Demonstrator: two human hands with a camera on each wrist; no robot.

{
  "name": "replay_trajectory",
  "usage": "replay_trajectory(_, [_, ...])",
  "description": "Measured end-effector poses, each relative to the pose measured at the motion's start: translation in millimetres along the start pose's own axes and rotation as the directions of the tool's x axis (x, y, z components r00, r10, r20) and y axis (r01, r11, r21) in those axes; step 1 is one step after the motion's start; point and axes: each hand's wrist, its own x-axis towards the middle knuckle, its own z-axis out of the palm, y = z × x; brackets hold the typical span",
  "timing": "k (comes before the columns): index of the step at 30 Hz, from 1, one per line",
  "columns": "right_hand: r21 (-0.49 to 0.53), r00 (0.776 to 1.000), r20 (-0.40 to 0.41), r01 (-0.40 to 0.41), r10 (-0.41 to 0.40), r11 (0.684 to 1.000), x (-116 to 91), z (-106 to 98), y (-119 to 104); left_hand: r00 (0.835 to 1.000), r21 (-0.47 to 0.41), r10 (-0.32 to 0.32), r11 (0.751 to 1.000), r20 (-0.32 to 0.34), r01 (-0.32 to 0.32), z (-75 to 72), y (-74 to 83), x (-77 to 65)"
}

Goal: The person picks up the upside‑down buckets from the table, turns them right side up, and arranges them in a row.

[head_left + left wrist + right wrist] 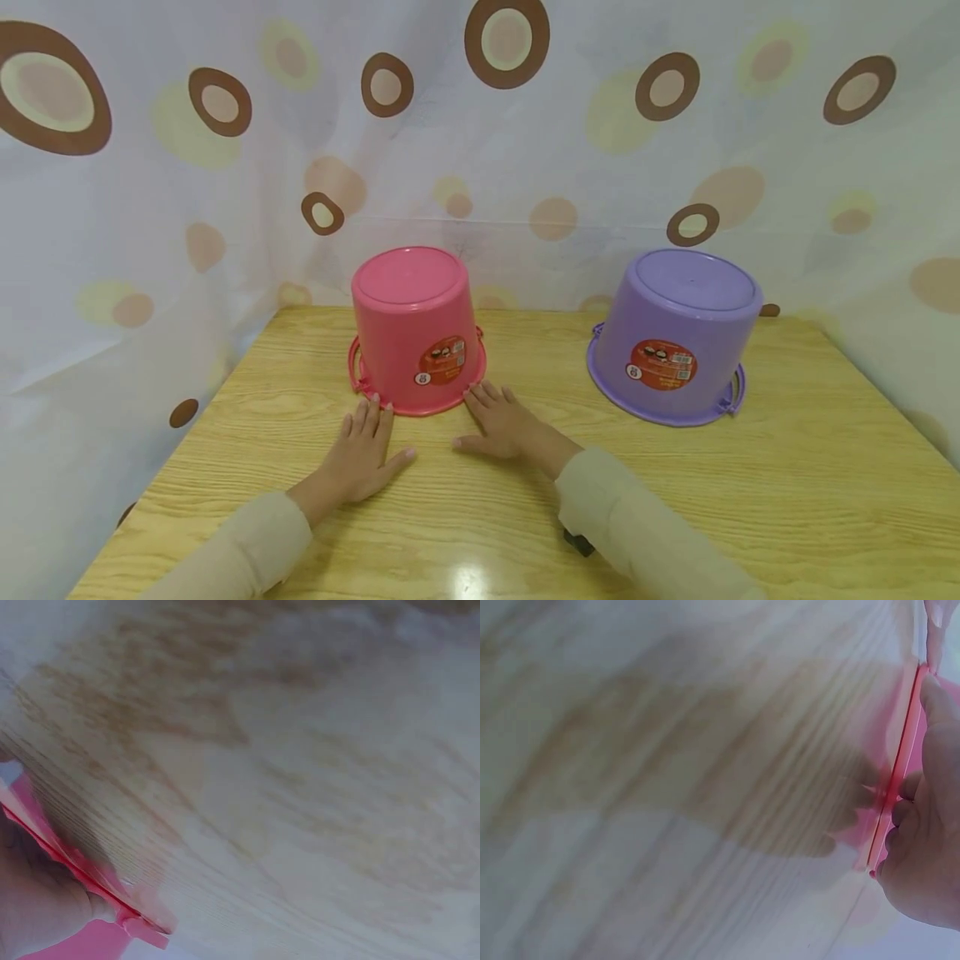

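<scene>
A pink bucket stands upside down on the wooden table, its rim on the tabletop and a red-orange label facing me. The left hand lies palm down in front of it, fingers extended, fingertips right at the rim's front left. At the rim's front right are the fingertips of the right hand, also flat with the thumb spread out. In the left wrist view, the left hand overlaps the bucket's red rim. Along that rim the right hand shows in the right wrist view.
A purple bucket, likewise upside down with a handle at its rim, stands to the right of the pink one. Behind the table hangs a white sheet with brown and yellow spots. A small black object shows under the right sleeve.
</scene>
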Motion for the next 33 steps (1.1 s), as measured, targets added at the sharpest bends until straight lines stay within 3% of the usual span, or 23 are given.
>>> replay_trajectory(22, [0.009, 0.999, -0.049, 0.008, -0.007, 1.0, -15.6, 13.4, -10.2, 0.999, 0.01, 0.05, 0.999, 0.002, -0.05, -0.8, -4.4, -7.6])
replay_trajectory(33, [0.024, 0.998, -0.064, 0.024, -0.022, 0.999, -22.6, 15.3, -16.7, 0.999, -0.01, 0.043, 0.999, 0.016, -0.043, -2.3, -6.4, -11.0])
